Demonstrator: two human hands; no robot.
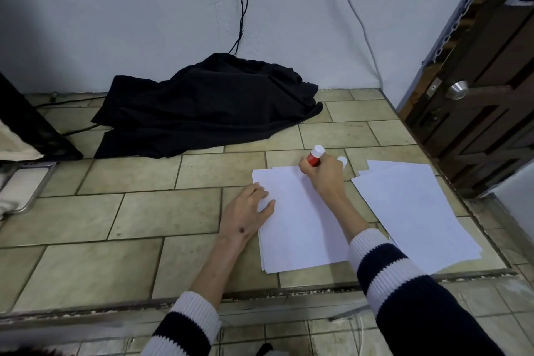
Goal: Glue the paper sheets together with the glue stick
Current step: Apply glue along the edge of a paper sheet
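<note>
We are gripping the glue stick (314, 156) in our right hand (323, 175), fingers curling round its red barrel; its long axis is tilting, white end pointing up and away from us, lower end hidden in the fist over the far edge of the near paper stack (300, 225); no lettering is readable on it. Our left hand (247, 209) is lying flat, fingers spread, pressing the stack's left edge onto the tiled floor (144, 211). A white cap (342, 160) is sitting just beyond the right hand; a second paper stack (416, 211) is lying to the right.
</note>
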